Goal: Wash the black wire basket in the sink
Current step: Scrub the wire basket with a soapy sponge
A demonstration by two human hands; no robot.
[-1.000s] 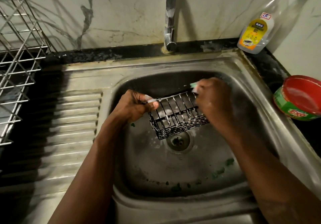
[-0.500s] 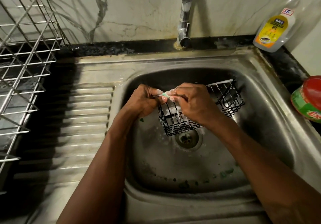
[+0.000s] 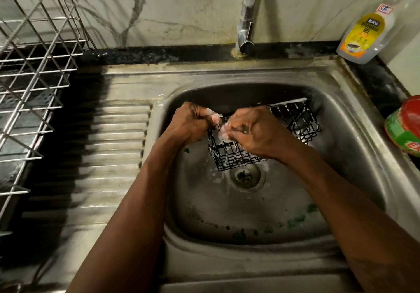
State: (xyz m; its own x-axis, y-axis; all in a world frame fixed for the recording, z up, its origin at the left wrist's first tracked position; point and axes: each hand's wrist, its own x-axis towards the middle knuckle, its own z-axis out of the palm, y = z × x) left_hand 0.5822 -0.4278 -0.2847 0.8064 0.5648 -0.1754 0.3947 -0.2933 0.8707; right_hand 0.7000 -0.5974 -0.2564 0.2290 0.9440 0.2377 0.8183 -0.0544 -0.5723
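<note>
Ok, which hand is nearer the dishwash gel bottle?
Right. The right hand holds a soapy pad on the black wire basket, below-left of the bottle; the left hand grips the basket's left end, farther away.

Right hand [image 3: 254,131] now beside left hand [image 3: 191,122]

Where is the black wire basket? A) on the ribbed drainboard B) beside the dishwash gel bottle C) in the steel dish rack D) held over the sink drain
D: the left hand grips the left end of the black wire basket and the right hand pinches a soapy pad against its rim, above the drain of the sink.
</note>
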